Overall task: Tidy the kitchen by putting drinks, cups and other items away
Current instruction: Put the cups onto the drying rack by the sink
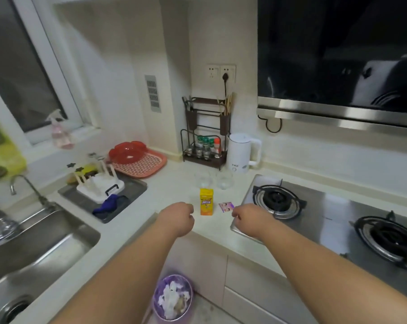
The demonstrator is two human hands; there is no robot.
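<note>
Beside my steel gas stove point(333, 213) stands the white electric kettle point(241, 152); the brown wire spice rack point(206, 136) sits just past that.

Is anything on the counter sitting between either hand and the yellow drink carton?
Nothing visible does. The yellow drink carton stands upright on bare counter, with the left hand just to its left and the right hand to its right. The small packet lies by the right hand, slightly behind the direct line.
</note>
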